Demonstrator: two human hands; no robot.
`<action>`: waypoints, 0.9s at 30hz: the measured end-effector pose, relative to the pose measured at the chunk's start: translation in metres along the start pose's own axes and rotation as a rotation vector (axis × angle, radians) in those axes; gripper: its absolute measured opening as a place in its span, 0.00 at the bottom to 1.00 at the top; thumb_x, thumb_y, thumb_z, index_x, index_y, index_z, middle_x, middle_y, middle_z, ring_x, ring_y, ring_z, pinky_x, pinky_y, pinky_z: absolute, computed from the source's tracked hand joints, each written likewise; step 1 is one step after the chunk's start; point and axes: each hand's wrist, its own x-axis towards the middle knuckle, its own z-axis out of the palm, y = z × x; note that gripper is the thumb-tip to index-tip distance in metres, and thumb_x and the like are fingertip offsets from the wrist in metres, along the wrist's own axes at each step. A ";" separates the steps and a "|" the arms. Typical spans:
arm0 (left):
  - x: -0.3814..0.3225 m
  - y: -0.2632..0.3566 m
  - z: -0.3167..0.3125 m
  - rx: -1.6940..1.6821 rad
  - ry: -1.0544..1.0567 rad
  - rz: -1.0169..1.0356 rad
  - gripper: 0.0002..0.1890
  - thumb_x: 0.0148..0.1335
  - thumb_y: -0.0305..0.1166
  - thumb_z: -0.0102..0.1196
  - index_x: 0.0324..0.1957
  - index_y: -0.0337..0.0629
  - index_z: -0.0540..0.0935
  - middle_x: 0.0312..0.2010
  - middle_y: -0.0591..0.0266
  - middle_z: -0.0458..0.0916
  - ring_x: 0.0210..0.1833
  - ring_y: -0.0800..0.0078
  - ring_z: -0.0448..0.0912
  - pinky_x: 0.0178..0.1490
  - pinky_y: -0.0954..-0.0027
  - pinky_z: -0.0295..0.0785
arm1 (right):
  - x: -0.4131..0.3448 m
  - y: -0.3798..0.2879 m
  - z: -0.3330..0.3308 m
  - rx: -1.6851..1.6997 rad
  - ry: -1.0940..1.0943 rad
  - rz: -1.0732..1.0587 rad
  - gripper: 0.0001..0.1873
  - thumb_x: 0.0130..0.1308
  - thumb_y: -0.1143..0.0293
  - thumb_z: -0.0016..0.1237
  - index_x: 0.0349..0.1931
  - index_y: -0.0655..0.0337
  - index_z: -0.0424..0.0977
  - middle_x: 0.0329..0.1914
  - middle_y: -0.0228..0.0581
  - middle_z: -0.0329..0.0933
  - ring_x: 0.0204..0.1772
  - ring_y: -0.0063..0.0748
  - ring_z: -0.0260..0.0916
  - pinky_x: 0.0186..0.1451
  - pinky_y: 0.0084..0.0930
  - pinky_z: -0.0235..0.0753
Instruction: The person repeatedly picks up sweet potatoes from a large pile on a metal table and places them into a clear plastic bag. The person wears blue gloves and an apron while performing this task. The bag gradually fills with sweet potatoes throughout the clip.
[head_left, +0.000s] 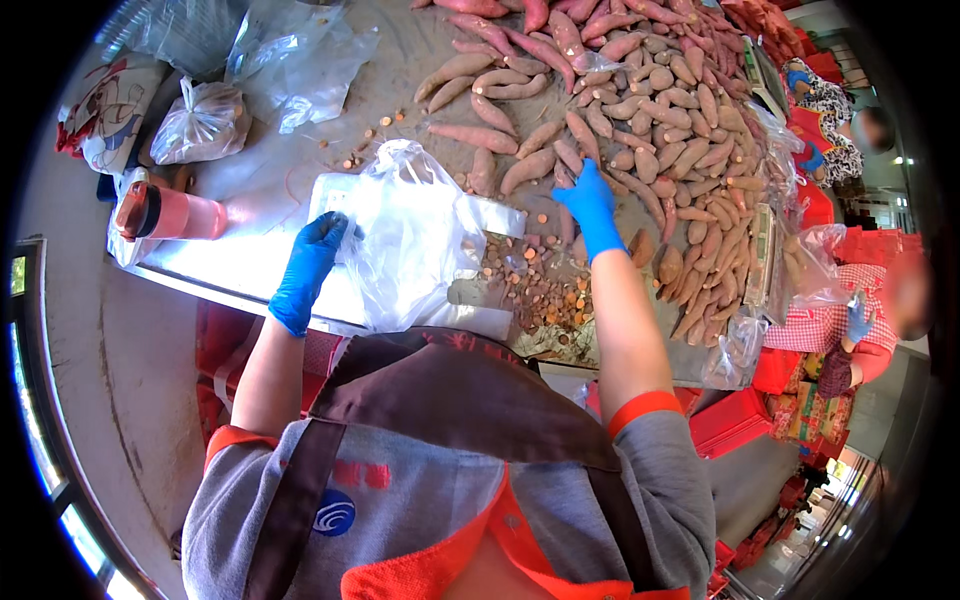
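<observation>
A blue glove covers my left hand (311, 259), whose fingers pinch the left edge of a clear plastic bag (405, 232) spread on the metal table (251, 262). My right hand (591, 201), also in a blue glove, reaches into the near side of a large pile of sweet potatoes (675, 142); its fingertips touch one, and whether they grip it cannot be told. White plastic bags (491, 321) lie flat under the clear bag. Between my hands, cut sweet potato ends and scraps (544, 289) are scattered. Redder sweet potatoes (540, 49) lie at the far side.
A pink bottle with a dark band (184, 214) lies at the left, near a tied plastic bag (202, 124) and loose plastic sheets (300, 60). Scales (761, 255) stand along the right edge. Two people (832, 307) in patterned clothes and gloves are beyond it, with red crates (731, 424) nearby.
</observation>
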 end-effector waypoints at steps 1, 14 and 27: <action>0.002 -0.001 0.001 0.039 -0.011 0.037 0.10 0.63 0.30 0.46 0.40 0.35 0.77 0.33 0.62 0.79 0.35 0.75 0.75 0.42 0.76 0.69 | -0.007 0.003 0.000 0.049 0.047 -0.048 0.42 0.40 0.63 0.60 0.55 0.67 0.53 0.50 0.53 0.68 0.50 0.49 0.69 0.48 0.36 0.71; 0.007 0.046 0.026 0.479 -0.151 0.230 0.16 0.59 0.31 0.52 0.47 0.32 0.74 0.39 0.60 0.77 0.41 0.76 0.73 0.48 0.76 0.66 | -0.149 -0.056 -0.021 1.507 -0.110 -0.265 0.40 0.51 0.68 0.55 0.62 0.64 0.47 0.50 0.36 0.61 0.47 0.28 0.65 0.43 0.22 0.71; -0.012 0.048 0.030 -0.417 -0.133 -0.109 0.12 0.59 0.31 0.48 0.43 0.37 0.74 0.35 0.62 0.76 0.34 0.77 0.74 0.37 0.77 0.71 | -0.153 -0.101 0.065 0.667 -0.105 -0.449 0.24 0.50 0.73 0.56 0.49 0.61 0.66 0.43 0.35 0.74 0.42 0.23 0.70 0.42 0.21 0.71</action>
